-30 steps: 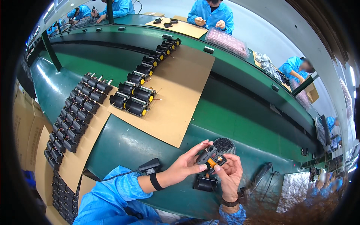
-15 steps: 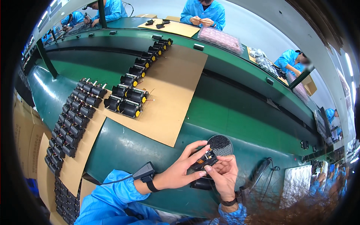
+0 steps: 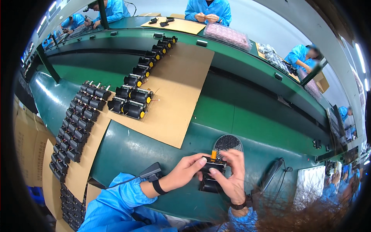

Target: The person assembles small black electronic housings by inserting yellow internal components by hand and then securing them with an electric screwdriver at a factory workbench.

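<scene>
A black plastic housing [image 3: 215, 166] with an orange ribbon piece [image 3: 213, 154] sticking up from it is held between my two hands. My left hand [image 3: 187, 168] pinches its left end between thumb and fingers. On the right side, my right hand [image 3: 232, 176] grips it with the thumb on its near face, the other fingers bent at its far edge. Just below lies another black part [image 3: 210, 185] on the bench, partly hidden by my right hand. Beyond my hands stands a round dish [image 3: 240, 145] filled with small black pieces.
Rows of black units [image 3: 79, 123] fill the cardboard at left; more, with yellow round ends [image 3: 142, 115], line the cardboard sheet [image 3: 174, 112]. A black corded tool [image 3: 272, 172] lies right, beside a white sheet [image 3: 309, 185]. Co-workers in blue sit beyond the raised green ledge [image 3: 255, 63].
The housing has been turned and lowered slightly, so its long side faces me and the orange piece stands up. My right-hand fingers have shifted to its far edge.
</scene>
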Action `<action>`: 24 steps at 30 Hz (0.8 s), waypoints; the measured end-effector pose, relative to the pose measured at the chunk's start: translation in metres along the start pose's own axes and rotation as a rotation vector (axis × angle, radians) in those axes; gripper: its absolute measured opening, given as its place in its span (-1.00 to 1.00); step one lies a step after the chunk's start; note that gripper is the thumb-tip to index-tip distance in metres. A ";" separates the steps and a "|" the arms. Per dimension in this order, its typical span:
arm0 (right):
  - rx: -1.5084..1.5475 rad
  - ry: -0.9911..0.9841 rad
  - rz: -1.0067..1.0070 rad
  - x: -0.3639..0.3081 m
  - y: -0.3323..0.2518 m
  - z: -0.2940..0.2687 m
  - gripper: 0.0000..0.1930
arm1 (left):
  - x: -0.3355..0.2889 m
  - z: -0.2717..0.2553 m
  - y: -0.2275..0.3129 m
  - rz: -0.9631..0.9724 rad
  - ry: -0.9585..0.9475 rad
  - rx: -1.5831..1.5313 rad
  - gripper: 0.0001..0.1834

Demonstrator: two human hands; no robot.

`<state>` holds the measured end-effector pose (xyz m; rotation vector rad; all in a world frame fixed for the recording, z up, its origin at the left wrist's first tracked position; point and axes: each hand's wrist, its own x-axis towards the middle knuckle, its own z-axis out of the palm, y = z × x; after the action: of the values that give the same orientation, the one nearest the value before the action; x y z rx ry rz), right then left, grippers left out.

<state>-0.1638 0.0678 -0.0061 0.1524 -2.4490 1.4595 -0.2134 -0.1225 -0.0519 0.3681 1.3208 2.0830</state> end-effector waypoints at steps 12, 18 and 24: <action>0.008 -0.035 -0.014 -0.001 0.005 0.008 -0.69 | -0.004 0.007 0.003 0.107 0.064 0.189 -0.61; 0.028 -0.003 -0.045 -0.003 0.005 0.011 -0.71 | -0.007 0.003 -0.001 0.054 0.124 0.269 -0.62; 0.055 0.005 -0.051 -0.007 0.016 0.010 -0.71 | -0.007 0.008 0.007 0.048 0.076 0.290 -0.64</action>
<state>-0.1631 0.0660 -0.0261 0.2211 -2.3842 1.5045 -0.2059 -0.1237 -0.0410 0.4506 1.6807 1.9621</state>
